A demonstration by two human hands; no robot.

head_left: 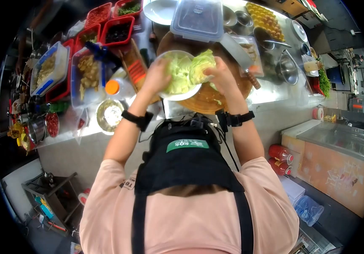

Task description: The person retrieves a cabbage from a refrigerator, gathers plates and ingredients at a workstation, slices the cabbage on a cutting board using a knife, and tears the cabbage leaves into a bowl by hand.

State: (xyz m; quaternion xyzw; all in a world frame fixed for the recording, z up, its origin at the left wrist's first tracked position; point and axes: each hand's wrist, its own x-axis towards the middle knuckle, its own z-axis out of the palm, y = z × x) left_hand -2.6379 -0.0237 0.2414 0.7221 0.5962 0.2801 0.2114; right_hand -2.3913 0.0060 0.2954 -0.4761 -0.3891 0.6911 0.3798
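A white bowl of torn pale green cabbage leaves stands at the near left part of a round wooden chopping board. My right hand is closed around a chunk of cabbage over the bowl's right side. My left hand is at the bowl's left rim, its fingers over the leaves and smeared by motion. A cleaver lies on the board's right side with its wooden handle toward me. A few cabbage scraps lie on the board near my right hand.
Beyond the bowl sits a lidded plastic box. Left are red baskets, an orange-capped bottle and a metal bowl of white contents. An egg tray and steel bowl stand right.
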